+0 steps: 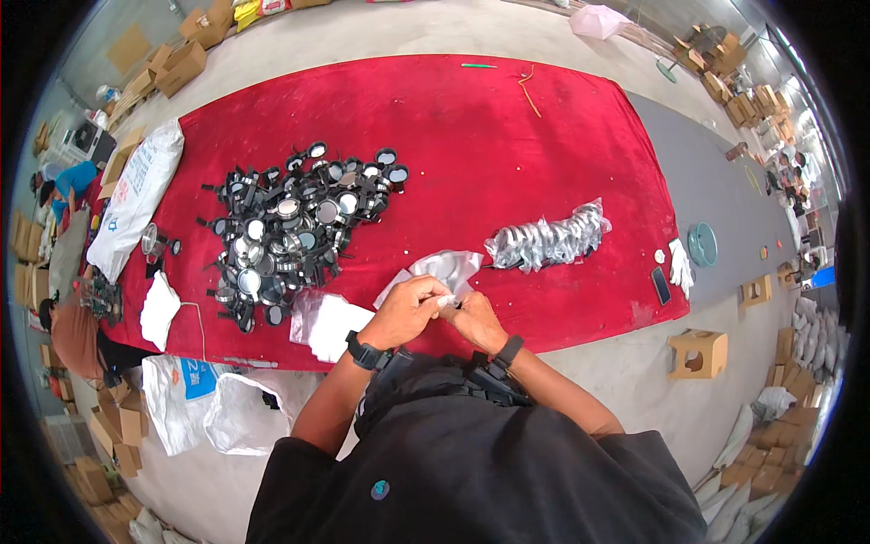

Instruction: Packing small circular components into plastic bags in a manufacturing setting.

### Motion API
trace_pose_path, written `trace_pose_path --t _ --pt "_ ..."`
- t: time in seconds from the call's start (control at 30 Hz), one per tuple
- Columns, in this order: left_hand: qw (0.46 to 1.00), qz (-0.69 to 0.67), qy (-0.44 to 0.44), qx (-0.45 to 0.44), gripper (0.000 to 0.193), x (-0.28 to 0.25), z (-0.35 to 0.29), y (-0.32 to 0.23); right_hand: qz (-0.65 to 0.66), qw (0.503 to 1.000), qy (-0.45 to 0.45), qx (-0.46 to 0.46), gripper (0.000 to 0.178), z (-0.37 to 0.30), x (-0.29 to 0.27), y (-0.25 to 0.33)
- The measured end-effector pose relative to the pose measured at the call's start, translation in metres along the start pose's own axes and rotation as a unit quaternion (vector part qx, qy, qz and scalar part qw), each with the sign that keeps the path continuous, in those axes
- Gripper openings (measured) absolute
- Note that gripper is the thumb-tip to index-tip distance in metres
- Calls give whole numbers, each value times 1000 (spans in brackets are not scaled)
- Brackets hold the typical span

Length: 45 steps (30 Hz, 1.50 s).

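Observation:
My left hand (408,310) and my right hand (476,321) are close together at the near edge of the red-covered table. Both have fingers pinched on a clear plastic bag (462,264), which lies on the cloth just beyond them. Something round and pale shows through the film, but its kind cannot be made out. Left of the hands rests a stack of white and clear plastic bags (337,328). Farther left spreads a heap of round silver-faced pieces with black handles (288,238). To the right, several bagged round silver pieces (548,238) stand in a row.
Red cloth (453,136) covers the table. At its right end are a phone (661,285), white gloves (680,268) and a teal basin (702,244). A white sack (138,199) leans at the left edge. Two co-workers, one in blue (74,181), are far left.

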State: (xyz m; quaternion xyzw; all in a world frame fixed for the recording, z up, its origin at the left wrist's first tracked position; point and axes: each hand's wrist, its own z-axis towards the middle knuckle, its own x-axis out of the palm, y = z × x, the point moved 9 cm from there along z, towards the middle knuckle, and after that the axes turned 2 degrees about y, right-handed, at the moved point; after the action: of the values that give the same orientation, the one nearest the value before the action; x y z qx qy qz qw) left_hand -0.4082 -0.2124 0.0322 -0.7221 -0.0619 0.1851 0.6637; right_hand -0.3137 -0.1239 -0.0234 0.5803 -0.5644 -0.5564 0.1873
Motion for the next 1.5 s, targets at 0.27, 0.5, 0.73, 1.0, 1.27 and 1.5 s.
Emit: trace_pose_path --t 0.27,0.5,0.73,1.0,1.27,1.5 --pt "991 2 -130 37 20 -6 -4 36 68 996 -24 -54 37 -1 -7 -1" --pt "975 -164 -142 -42 25 23 19 75 122 989 77 -30 37 9 7 -13" --pt "972 167 -166 -15 25 30 92 105 206 969 20 135 40 -34 -28 -122" --pt "941 339 -6 -3 19 114 227 213 284 929 -46 235 24 -120 -73 -194" --pt "933 314 171 -34 37 149 211 218 311 912 -77 254 23 -104 -82 -208" --pt "872 385 -304 11 36 -113 161 116 320 909 -46 263 21 -80 -69 -200"
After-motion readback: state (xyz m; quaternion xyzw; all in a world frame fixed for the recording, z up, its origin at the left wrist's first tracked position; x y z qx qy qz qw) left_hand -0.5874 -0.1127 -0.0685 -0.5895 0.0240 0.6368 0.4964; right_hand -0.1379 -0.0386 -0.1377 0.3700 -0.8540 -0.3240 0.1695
